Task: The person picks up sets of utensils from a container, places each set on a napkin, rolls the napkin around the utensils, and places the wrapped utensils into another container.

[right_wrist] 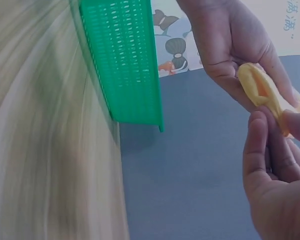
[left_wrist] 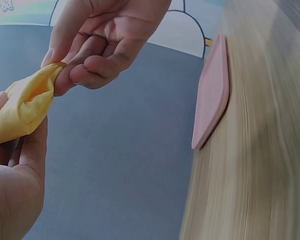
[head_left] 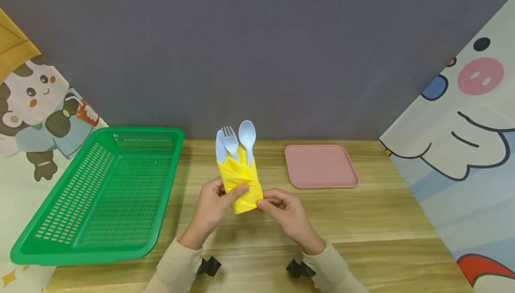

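A yellow napkin (head_left: pixel 241 181), folded into a pouch, is held up above the table between both hands. Out of its top stick a light blue knife (head_left: pixel 221 147), a fork (head_left: pixel 230 142) and a spoon (head_left: pixel 247 135). My left hand (head_left: pixel 215 203) grips the pouch from the left, thumb across its front and fingers behind. At the lower right corner my right hand (head_left: pixel 285 210) pinches the napkin between thumb and fingers. Both wrist views show the folded bottom end of the napkin (left_wrist: pixel 27 107), with the right hand's fingertips (right_wrist: pixel 260 117) at its edge.
A green plastic basket (head_left: pixel 162 221) with slotted walls stands on the left of the wooden table (head_left: pixel 382 221). To the right lies a pink rectangular tray (head_left: pixel 322 166). A grey panel (head_left: pixel 257 51) rises behind the table, and printed cartoon sheets flank both sides.
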{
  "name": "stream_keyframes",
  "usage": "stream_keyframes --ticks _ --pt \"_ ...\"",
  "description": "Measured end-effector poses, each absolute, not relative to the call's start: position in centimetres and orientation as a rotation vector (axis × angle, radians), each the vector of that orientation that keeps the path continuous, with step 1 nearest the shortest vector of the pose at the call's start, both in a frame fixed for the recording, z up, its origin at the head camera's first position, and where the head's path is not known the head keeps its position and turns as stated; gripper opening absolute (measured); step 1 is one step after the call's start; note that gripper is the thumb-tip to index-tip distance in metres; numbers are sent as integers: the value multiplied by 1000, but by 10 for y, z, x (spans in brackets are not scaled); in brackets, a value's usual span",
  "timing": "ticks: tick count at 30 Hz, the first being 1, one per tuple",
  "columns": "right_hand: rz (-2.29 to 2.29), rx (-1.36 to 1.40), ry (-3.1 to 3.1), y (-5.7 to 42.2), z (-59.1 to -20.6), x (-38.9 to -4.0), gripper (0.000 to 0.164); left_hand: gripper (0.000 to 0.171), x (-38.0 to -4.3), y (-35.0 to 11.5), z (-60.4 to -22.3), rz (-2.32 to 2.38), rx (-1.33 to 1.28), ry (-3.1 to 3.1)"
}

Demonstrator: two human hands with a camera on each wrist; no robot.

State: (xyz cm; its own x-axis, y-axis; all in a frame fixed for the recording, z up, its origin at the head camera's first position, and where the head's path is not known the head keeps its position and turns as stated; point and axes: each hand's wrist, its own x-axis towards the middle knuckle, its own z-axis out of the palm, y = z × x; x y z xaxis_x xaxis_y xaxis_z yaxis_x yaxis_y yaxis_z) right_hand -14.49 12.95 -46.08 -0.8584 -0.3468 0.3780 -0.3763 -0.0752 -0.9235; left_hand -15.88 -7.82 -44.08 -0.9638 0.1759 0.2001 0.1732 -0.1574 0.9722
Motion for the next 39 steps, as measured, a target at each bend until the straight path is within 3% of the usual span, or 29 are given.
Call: stream_keyframes --ticks 25,33,39 --pt "2259 904 -2115 129 -466 -147 22 23 -152 -90 -426 2274 397 2141" --pt "2187 910 -2193 136 -464 -148 22 30 -142 -119 -396 2124 322 2228" --pt "2187 975 -2193 141 -467 -149 20 40 -149 -167 -375 1998 163 2275"
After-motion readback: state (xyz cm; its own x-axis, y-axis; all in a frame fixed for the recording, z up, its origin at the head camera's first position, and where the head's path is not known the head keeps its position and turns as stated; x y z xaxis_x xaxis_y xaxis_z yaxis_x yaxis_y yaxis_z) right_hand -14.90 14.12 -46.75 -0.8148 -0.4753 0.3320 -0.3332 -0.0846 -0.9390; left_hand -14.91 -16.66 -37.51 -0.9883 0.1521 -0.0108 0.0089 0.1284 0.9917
